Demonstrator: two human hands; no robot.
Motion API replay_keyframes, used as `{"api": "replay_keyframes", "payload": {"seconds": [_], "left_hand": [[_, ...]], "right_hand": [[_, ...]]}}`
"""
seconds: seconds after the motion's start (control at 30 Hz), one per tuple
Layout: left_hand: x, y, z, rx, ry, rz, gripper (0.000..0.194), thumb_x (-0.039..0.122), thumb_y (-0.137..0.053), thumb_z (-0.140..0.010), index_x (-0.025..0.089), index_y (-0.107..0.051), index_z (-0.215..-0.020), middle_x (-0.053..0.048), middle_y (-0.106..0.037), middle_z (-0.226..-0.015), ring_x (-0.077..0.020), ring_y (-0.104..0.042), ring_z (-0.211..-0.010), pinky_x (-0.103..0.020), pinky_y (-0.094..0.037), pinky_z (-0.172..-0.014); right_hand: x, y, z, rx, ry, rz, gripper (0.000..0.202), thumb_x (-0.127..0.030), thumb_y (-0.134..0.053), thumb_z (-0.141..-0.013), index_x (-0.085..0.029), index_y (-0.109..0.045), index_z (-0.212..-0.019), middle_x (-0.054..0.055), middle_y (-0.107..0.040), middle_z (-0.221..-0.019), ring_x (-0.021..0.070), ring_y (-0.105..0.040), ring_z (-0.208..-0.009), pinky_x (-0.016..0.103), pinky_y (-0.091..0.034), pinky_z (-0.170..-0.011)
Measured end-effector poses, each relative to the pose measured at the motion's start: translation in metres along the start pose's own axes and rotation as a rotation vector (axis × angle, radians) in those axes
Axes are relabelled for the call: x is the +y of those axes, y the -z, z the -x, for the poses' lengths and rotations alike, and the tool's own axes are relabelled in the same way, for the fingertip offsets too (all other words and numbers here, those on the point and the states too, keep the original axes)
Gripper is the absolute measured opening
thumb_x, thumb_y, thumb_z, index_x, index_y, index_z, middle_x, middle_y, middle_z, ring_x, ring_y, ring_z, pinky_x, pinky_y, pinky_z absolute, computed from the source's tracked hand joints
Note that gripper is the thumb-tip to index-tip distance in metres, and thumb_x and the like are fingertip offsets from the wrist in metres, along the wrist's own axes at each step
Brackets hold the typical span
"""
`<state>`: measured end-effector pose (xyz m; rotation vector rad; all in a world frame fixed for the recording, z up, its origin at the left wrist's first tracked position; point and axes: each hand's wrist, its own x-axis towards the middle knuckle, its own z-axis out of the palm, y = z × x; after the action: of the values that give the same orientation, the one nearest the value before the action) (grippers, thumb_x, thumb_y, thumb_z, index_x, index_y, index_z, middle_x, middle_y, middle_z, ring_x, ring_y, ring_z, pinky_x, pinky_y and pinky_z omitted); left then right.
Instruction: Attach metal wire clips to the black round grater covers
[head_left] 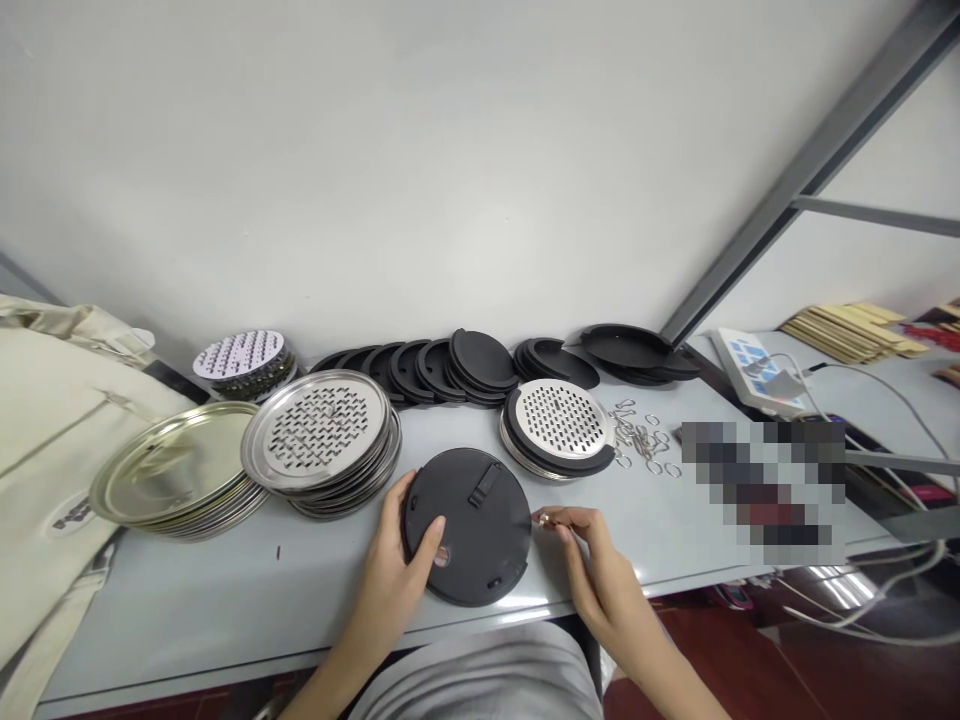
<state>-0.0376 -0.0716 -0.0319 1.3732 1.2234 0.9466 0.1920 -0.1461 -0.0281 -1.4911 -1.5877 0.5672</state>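
Hands come first, at the near edge of the table [225, 590]. The left hand [397, 570] lies on the black round lid [469, 525], fingers curled over its left rim and thumb pressed down by a small hole, so the lid sits flat just in front of the person. The right hand [592, 555] pinches a small metal ring [545, 520] between thumb and fingertips, right at the lid's right rim. To do this well, I judge the left grip should keep the lid from turning while the ring is fed in level. Further back lie loose rings [641, 440], a perforated metal disc on a black lid [559, 425], stacked perforated trays [322, 440], plain trays [176, 475], and a row of black lids [465, 365] along the wall.
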Motion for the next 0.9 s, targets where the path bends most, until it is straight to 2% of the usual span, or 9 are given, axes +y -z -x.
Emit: {"api": "replay_keyframes", "payload": {"seconds": [0.13,0.37,0.5,0.7,0.8,0.9], "left_hand": [[0.001,-0.001,0.001,0.008,0.014,-0.017,0.064,0.048,-0.057,-0.088,0.025,-0.034,-0.143,-0.013,-0.049,-0.139,-0.0274,-0.061,-0.112,-0.037,-0.056,-0.084],[-0.001,-0.001,0.002,0.043,-0.029,-0.071,0.06,0.045,-0.057,-0.089,0.024,-0.037,-0.142,-0.014,-0.043,-0.144,-0.0294,-0.055,-0.12,-0.041,-0.052,-0.092],[0.001,-0.003,0.004,0.072,-0.086,-0.147,0.058,0.042,-0.056,-0.09,0.025,-0.038,-0.143,-0.013,-0.042,-0.144,-0.0312,-0.053,-0.121,-0.044,-0.052,-0.093],[0.005,-0.005,0.007,0.037,-0.19,-0.332,0.051,0.036,-0.044,-0.096,0.026,-0.032,-0.144,-0.012,-0.033,-0.148,-0.0311,-0.035,-0.137,-0.047,-0.048,-0.1],[0.004,-0.006,0.007,0.01,-0.219,-0.337,0.049,0.035,-0.041,-0.097,0.028,-0.03,-0.145,-0.011,-0.026,-0.15,-0.0321,-0.031,-0.139,-0.045,-0.053,-0.095],[0.003,-0.006,0.006,-0.018,-0.185,-0.291,0.048,0.036,-0.04,-0.098,0.028,-0.03,-0.144,-0.011,-0.024,-0.151,-0.0326,-0.034,-0.137,-0.038,-0.06,-0.083]], "right_hand": [[-0.004,0.0,0.006,-0.101,0.12,0.002,0.021,-0.015,-0.03,-0.1,-0.026,-0.044,-0.112,0.009,-0.056,-0.109,0.02,-0.055,-0.106,0.036,-0.046,-0.091],[-0.017,-0.006,0.013,-0.219,0.223,0.017,0.027,-0.006,-0.034,-0.096,-0.026,-0.043,-0.111,0.009,-0.058,-0.111,0.0207,-0.055,-0.097,0.037,-0.048,-0.083],[-0.016,-0.007,0.011,-0.182,0.189,0.024,0.024,-0.007,-0.034,-0.096,-0.026,-0.043,-0.109,0.009,-0.059,-0.11,0.0213,-0.056,-0.097,0.038,-0.049,-0.083],[-0.011,-0.007,0.013,-0.152,0.126,0.009,0.019,-0.013,-0.033,-0.099,-0.025,-0.045,-0.106,0.01,-0.059,-0.11,0.0212,-0.058,-0.101,0.038,-0.049,-0.086],[-0.011,-0.009,0.014,-0.132,0.11,0.006,0.019,-0.014,-0.033,-0.099,-0.025,-0.046,-0.107,0.01,-0.06,-0.109,0.0213,-0.059,-0.101,0.037,-0.05,-0.086],[-0.012,-0.011,0.012,-0.09,0.076,0.007,0.021,-0.016,-0.033,-0.1,-0.026,-0.046,-0.111,0.009,-0.06,-0.108,0.0212,-0.059,-0.104,0.036,-0.05,-0.087]]}}
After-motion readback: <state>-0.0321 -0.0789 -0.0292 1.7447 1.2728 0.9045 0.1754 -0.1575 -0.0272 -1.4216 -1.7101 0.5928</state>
